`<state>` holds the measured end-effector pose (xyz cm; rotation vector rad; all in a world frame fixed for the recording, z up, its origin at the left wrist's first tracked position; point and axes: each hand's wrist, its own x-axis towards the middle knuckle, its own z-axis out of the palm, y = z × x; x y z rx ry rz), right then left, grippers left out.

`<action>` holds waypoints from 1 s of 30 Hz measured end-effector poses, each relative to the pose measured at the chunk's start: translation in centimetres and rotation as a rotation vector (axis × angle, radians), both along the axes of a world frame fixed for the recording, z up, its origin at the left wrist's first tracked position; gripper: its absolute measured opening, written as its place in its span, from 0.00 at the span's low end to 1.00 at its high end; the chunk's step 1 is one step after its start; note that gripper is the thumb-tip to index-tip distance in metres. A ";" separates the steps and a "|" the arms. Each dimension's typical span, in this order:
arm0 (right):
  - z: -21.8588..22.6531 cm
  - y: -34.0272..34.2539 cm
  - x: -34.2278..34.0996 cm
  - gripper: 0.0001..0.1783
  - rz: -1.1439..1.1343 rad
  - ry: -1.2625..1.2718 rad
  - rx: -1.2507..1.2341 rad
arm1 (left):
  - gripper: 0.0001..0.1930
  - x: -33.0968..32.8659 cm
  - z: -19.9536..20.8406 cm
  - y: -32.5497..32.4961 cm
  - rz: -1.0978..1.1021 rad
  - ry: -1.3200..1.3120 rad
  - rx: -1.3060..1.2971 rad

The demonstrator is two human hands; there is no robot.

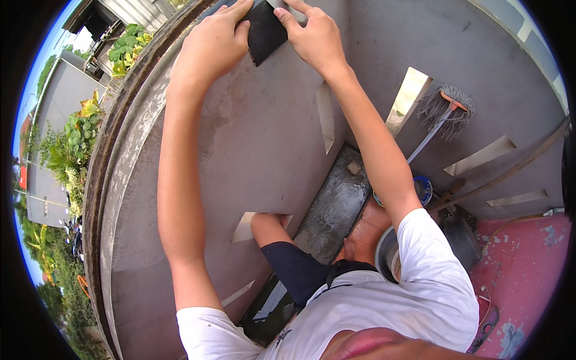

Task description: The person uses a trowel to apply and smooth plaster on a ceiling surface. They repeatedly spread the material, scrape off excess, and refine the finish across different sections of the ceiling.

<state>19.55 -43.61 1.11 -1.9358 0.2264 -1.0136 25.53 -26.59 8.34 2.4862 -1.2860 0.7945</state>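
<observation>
A flat black square plate (pixel 265 33), perhaps a tile, lies against the grey wall (pixel 264 138) at the top of the head view. My left hand (pixel 217 41) grips its left edge, thumb along the side and fingers over the upper part. From the other side my right hand (pixel 316 37) holds the right edge with the thumb pressed to it. The plate's upper end and some fingertips run out of the picture. Both arms reach far up and forward.
A mop (pixel 445 111) leans head-up on the right wall, which has slot openings. Low on the right stand a grey bucket (pixel 389 255) and a dark container (pixel 462 240). A wet dark ledge (pixel 333 195) runs below the wall. Plants (pixel 81 135) grow beyond its left rim.
</observation>
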 end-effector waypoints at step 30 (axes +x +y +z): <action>1.3 -4.7 -0.2 0.26 0.172 0.033 -0.262 | 0.23 -0.5 -0.4 -0.4 0.073 -0.008 0.008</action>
